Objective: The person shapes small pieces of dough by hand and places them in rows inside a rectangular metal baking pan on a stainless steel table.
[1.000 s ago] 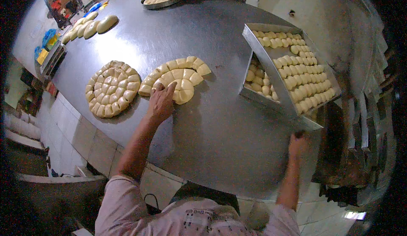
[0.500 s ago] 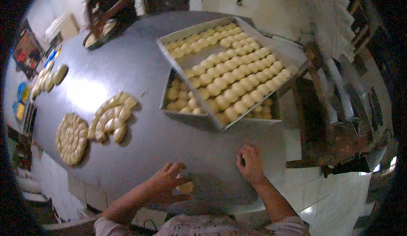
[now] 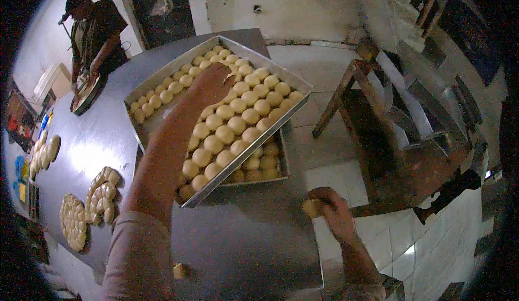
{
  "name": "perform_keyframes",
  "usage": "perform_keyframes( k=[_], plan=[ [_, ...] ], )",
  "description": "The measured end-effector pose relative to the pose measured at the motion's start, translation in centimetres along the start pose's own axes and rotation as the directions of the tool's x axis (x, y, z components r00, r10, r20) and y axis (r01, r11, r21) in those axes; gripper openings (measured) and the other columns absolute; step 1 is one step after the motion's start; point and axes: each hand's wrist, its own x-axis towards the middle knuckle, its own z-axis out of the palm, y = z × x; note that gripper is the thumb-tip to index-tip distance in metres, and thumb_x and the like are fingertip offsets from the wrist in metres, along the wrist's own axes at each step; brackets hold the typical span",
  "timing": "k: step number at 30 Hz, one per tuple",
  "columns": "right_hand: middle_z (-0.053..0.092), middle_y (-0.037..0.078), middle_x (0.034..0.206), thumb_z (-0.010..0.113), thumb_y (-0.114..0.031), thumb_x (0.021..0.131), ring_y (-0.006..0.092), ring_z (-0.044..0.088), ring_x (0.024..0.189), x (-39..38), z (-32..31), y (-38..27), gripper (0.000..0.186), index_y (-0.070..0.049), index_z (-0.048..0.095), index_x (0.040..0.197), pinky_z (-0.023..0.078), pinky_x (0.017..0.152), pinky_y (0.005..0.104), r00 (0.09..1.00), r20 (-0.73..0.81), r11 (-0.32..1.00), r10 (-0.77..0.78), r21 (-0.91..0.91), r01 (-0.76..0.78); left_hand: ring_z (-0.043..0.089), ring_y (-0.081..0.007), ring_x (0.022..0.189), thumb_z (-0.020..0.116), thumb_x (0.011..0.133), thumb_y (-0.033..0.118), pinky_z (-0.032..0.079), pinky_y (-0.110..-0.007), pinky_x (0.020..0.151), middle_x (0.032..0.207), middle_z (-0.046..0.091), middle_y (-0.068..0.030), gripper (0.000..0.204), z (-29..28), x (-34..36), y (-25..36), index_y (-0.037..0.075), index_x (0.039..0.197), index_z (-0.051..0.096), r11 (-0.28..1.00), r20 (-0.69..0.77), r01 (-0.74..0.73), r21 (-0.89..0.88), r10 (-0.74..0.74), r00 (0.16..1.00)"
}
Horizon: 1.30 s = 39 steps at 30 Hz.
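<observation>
My left arm stretches across the upper metal tray [image 3: 254, 148], which holds rows of round dough balls [image 3: 236, 125]. My left hand [image 3: 216, 75] is over the tray's far part, fingers curled down on a dough ball, partly hidden by the hand. Off the table's right edge, my right hand [image 3: 334, 214] pinches a piece of dough [image 3: 312, 208]. A small cut dough piece [image 3: 180, 271] lies on the metal table [image 3: 243, 236] near its front. The upper tray rests askew on a second tray [image 3: 284, 166] of dough balls.
Two clusters of dough pieces, one round [image 3: 73, 222] and one curved [image 3: 102, 195], lie at left; longer dough pieces [image 3: 46, 152] sit farther back. A person [image 3: 97, 41] works over a pan [image 3: 89, 95] at the far left. A wooden stand [image 3: 357, 133] with metal trays is at right.
My left hand has moved from the table front to the far part of the upper tray. My right hand has shifted right, past the table edge, with dough now visible in it. The view has turned right.
</observation>
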Motion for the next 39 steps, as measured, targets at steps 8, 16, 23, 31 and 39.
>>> perform_keyframes(
  k=[8, 16, 23, 31, 39],
  plan=[
    [0.049, 0.011, 0.113, 0.059, -0.011, 0.074, 0.0233, 0.05, 0.104, 4.0, -5.9, -8.5, 0.042, -0.002, 0.052, 0.114, 0.041, 0.089, 0.0344, 0.903, -0.129, 0.858, -0.41, -0.389, 0.334, 0.053, -0.0341, 0.093, 0.045, 0.085, 0.031, 0.043, -0.046, 0.08, 0.103, 0.054, -0.015, 0.033, 7.4, 5.9, 1.9, 0.002, 0.098, 0.056, 0.988, 0.118, 0.034, 0.154, -0.053, 0.992],
    [0.05, 0.014, 0.114, 0.051, -0.011, 0.084, 0.023, 0.05, 0.103, 17.9, -2.4, -20.3, 0.031, 0.001, 0.048, 0.113, 0.041, 0.091, 0.0363, -0.01, -0.275, 0.141, -0.961, -0.526, 0.838, 0.059, -0.031, 0.074, 0.048, 0.082, 0.03, 0.047, -0.043, 0.066, 0.085, 0.062, -0.015, 0.029, 4.9, 5.0, 2.0, 0.005, 0.084, 0.063, 0.933, 0.316, -0.21, 0.293, 0.113, 0.942],
    [0.061, 0.017, 0.096, 0.054, -0.013, 0.081, 0.031, 0.059, 0.091, 30.9, 4.7, -10.2, 0.026, -0.006, 0.057, 0.106, 0.046, 0.081, 0.0357, 0.834, 0.098, 0.419, -0.543, -0.829, 0.37, 0.02, -0.0326, 0.13, 0.031, 0.085, 0.057, 0.021, -0.053, 0.103, 0.138, 0.032, -0.0099, 0.063, 3.2, 1.6, 1.8, 0.011, 0.127, 0.043, 0.941, 0.411, -0.183, 0.285, 0.053, 0.91],
    [0.061, 0.012, 0.094, 0.053, -0.017, 0.085, 0.0252, 0.058, 0.086, 9.4, 12.7, -11.8, 0.022, -0.005, 0.058, 0.102, 0.045, 0.08, 0.0334, 0.815, 0.186, 0.709, -0.549, -0.411, 0.573, 0.038, -0.0327, 0.119, 0.054, 0.085, 0.025, 0.029, -0.044, 0.101, 0.126, 0.045, -0.0127, 0.036, -15.3, -16.5, -0.3, 0.011, 0.118, 0.049, 0.993, -0.19, 0.106, 0.048, -0.095, 0.977],
    [0.05, 0.017, 0.113, 0.055, -0.014, 0.081, 0.0358, 0.049, 0.101, -6.4, 30.7, -0.4, 0.036, -0.009, 0.049, 0.116, 0.038, 0.09, 0.0435, 0.426, 0.844, 0.554, -0.325, -0.196, 0.809, 0.055, -0.0299, 0.091, 0.058, 0.082, 0.015, 0.043, -0.038, 0.081, 0.093, 0.06, -0.0141, 0.018, -15.1, -37.8, 3.1, 0.003, 0.095, 0.059, 0.802, -0.196, 0.466, -0.374, -0.56, 0.805]
  ],
)
